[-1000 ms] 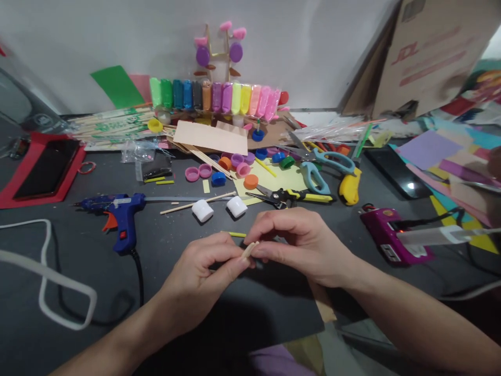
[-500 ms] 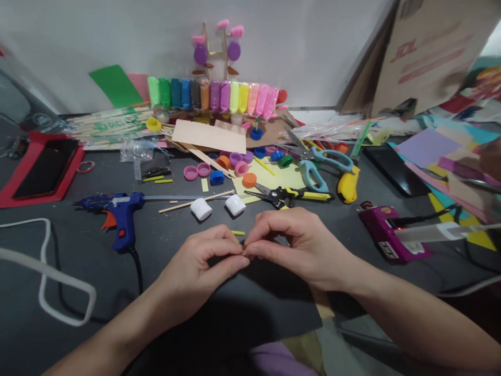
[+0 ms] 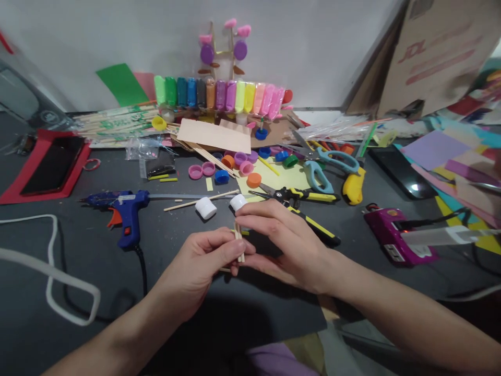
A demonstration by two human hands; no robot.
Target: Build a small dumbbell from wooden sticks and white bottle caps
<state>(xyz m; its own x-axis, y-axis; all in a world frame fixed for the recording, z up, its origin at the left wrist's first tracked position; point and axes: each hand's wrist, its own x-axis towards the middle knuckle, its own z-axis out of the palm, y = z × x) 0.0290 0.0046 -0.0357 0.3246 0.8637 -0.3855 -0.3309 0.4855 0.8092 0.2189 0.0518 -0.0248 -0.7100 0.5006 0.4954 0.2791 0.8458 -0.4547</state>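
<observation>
Short wooden sticks (image 3: 238,241) stand side by side, pinched between the thumb and fingers of my left hand (image 3: 213,256). My right hand (image 3: 284,240) closes on the same sticks, its upper fingertips at their top ends and its thumb low beside them. Part of another stick shows beneath my left fingers. Just beyond my hands lie two white bottle caps (image 3: 205,208); my right fingers partly cover the right one. A thin wooden skewer (image 3: 183,203) lies behind the left cap. Black-and-yellow pliers (image 3: 297,196) rest beyond my right hand.
A blue glue gun (image 3: 131,209) with its cord lies left, near a white cable (image 3: 94,305). Coloured bottle caps (image 3: 222,177), blue-handled scissors (image 3: 321,177) and a yellow cutter (image 3: 354,187) lie behind. A purple power adapter (image 3: 395,235) sits right. Clay packets (image 3: 221,95) line the back.
My hands have turned the sticks upright, so they now show between my fingers. My right hand has opened wider around them and covers part of the right white cap.
</observation>
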